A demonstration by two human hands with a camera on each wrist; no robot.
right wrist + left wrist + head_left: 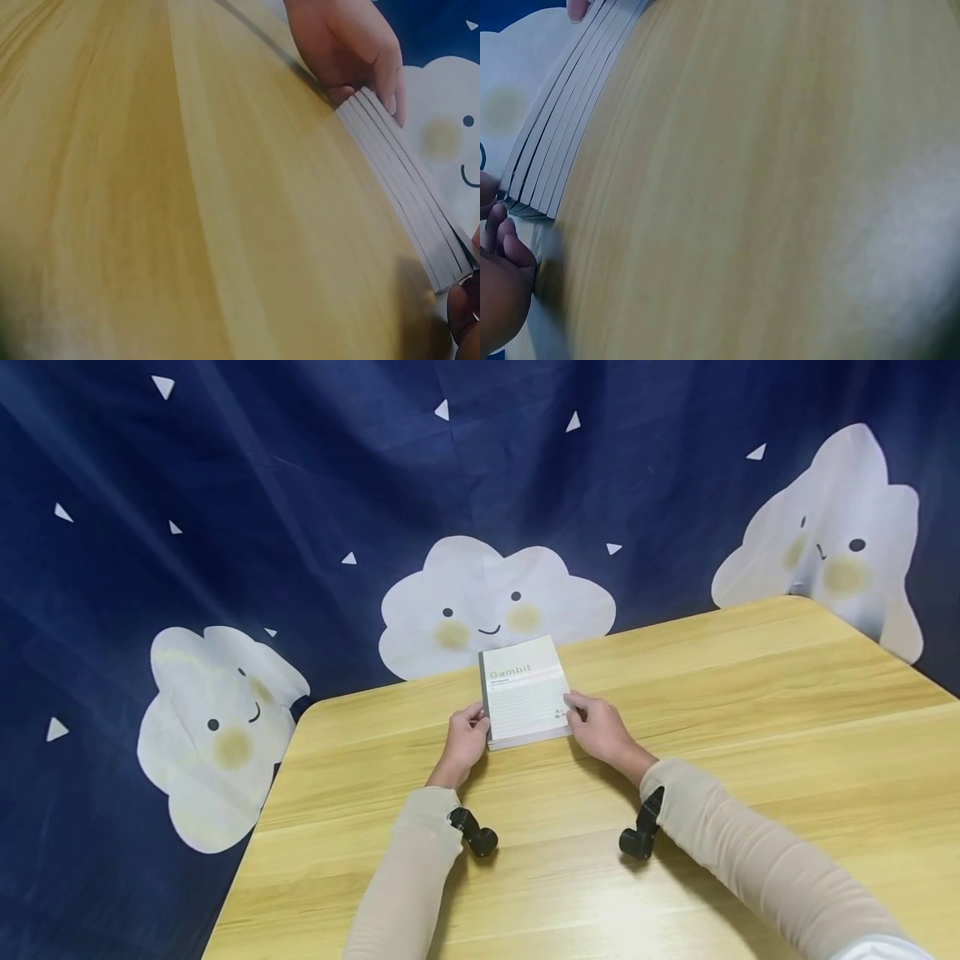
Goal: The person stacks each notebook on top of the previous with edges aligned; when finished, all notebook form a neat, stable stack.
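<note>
A stack of several notebooks (528, 697) lies near the far edge of the table, its top cover white with "Gambit" printed on it and a dark spine on the left. The layered page edges (574, 112) show in the left wrist view. My left hand (467, 742) grips the stack at its spine side, near the front corner. From the opposite side, my right hand (603, 729) holds it, thumb and fingers at the edge. In the right wrist view the notebooks (405, 191) sit between both hands, the right one mostly cut off by the frame.
The light wooden table (525, 827) stretches toward me and to the right. Behind it hangs a dark blue curtain (315, 460) with white clouds and small triangles. Black wrist cameras (480, 839) are strapped under both sleeves.
</note>
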